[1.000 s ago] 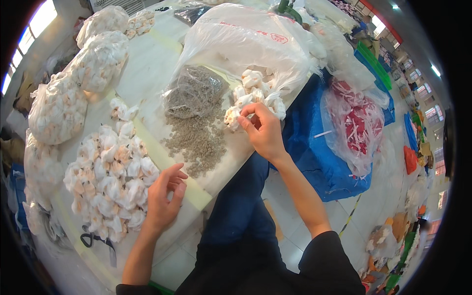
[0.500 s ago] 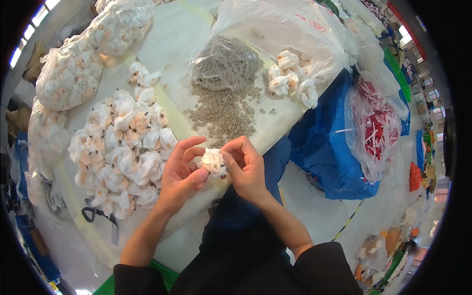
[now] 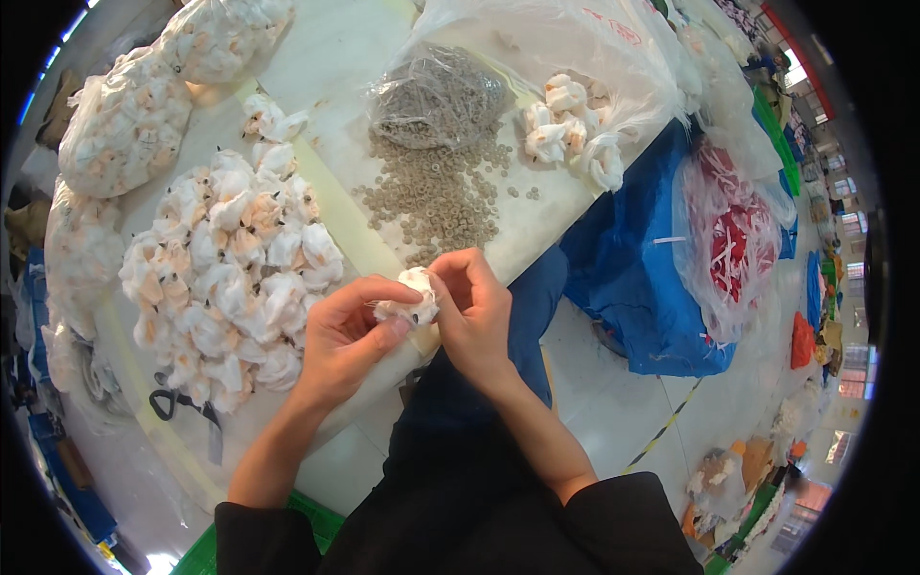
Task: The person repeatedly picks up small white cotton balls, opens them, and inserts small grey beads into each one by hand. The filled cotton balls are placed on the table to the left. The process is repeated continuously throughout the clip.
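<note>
A small, crumpled white fabric piece (image 3: 418, 295), shaped rather like a flower, is held between my two hands over the table's near edge. My left hand (image 3: 345, 337) pinches its left side between thumb and forefinger. The thumb and bent forefinger of my right hand (image 3: 476, 321) grip its right side, and the fingertips partly hide it. Left of my hands lies a large pile of similar white and peach fabric pieces (image 3: 230, 278) with small dark tips. Just beyond my hands, many small grey-brown rings (image 3: 436, 196) spill from a clear plastic bag (image 3: 441, 96).
Black-handled scissors (image 3: 177, 402) lie by the pile's near edge. Stuffed clear bags (image 3: 125, 125) line the far left. A few white pieces (image 3: 565, 125) rest at an open plastic bag (image 3: 537, 43). A blue bag (image 3: 632, 278) with red material (image 3: 730, 244) stands right of the table.
My left thumb and forefinger have closed in on the fabric piece, which has turned and tilted in my fingers. Both hands sit slightly higher in view, while the table has shifted a little upward.
</note>
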Motion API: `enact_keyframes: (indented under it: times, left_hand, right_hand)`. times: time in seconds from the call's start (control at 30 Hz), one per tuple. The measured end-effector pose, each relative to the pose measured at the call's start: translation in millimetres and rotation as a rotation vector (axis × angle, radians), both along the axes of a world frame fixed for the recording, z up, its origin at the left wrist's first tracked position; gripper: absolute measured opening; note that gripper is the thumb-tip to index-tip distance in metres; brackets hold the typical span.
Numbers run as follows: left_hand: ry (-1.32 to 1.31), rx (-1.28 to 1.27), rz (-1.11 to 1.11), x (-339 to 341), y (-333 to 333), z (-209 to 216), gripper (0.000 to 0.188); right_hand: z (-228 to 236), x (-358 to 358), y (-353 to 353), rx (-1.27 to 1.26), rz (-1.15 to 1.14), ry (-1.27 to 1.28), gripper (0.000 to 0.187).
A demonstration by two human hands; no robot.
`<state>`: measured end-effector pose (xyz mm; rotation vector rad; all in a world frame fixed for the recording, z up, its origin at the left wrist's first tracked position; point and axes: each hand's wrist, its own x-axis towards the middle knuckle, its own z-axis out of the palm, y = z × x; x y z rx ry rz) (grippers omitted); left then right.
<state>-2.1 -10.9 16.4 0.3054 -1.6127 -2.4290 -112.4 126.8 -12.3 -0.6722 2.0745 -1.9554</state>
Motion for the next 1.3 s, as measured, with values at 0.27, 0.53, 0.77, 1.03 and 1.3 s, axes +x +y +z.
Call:
enact_keyframes:
  times: [0.27,0.53,0.77,1.03,1.3]
  left_hand:
    - [0.014,-0.596,0.139,-6,8,-6,0.038]
    - [0.047,-0.904,0.169,-17,10,16,0.033]
    - [0.054,-0.945,-0.105,-6,1,-1,0.016]
    - [0.105,-0.956,-0.010,-7,8,-8,0.017]
    - [0.000,-0.916,0.125,-6,6,-16,0.011]
  right_hand:
    - [25,-3,22,0.240,0.110,0.663,0.017]
    - [25,-4,24,0.251,0.181,0.502,0.014]
    - [25,-6,35,0.160,0.401,0.078,0.022]
    - [20,-8,38,0.216,0.373,0.159,0.017]
    - [10,-73,40,0.417,-0.106,0.562,0.012]
